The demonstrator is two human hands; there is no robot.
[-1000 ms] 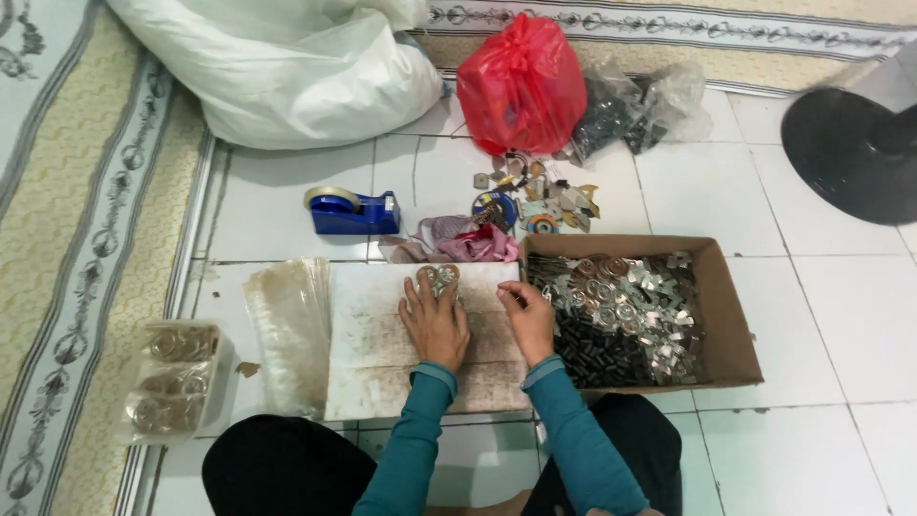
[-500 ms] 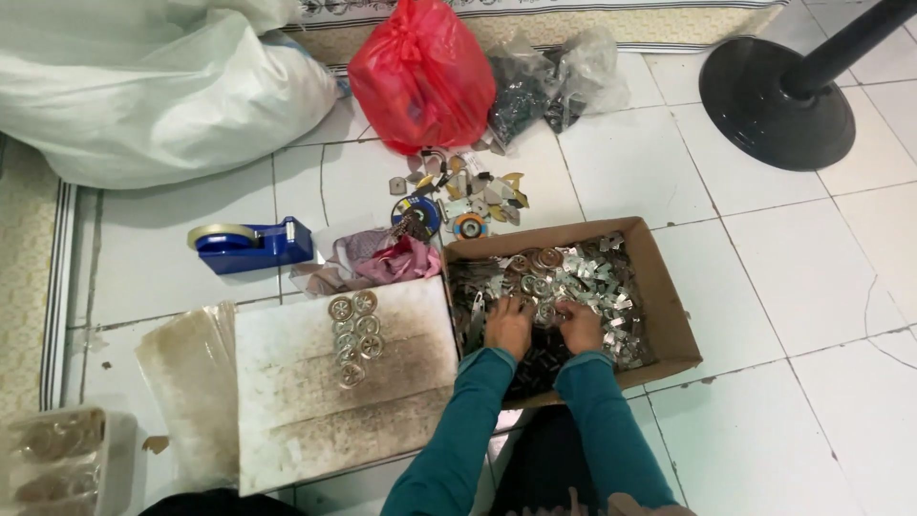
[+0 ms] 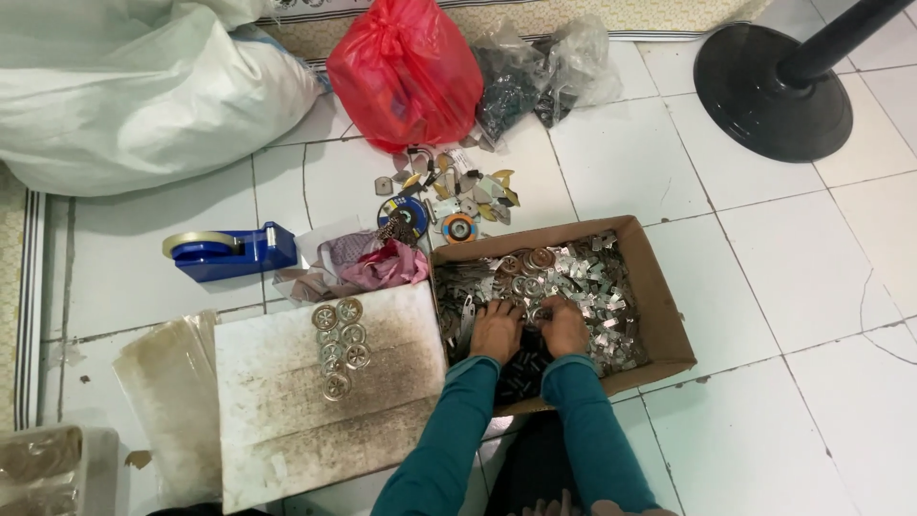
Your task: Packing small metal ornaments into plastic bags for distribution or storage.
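Both hands are down inside a brown cardboard box (image 3: 669,315) filled with several small shiny metal parts (image 3: 583,282). My left hand (image 3: 495,331) and my right hand (image 3: 565,327) lie side by side on the pile, fingers curled into the pieces; what they grip is hidden. Teal sleeves cover both forearms. Left of the box lies a stained white board (image 3: 287,401) with several round metal discs (image 3: 339,346) laid in a short column.
A blue tape dispenser (image 3: 229,250) stands on the white tiles. Pink cloth (image 3: 382,268) lies by the box. Behind are loose small parts (image 3: 444,196), a red plastic bag (image 3: 406,72), clear bags (image 3: 544,76), a big white sack (image 3: 134,96) and a black stand base (image 3: 774,91).
Both hands left the white board, where they had set down round discs, and moved right into the cardboard box. The view shifted right and closer.
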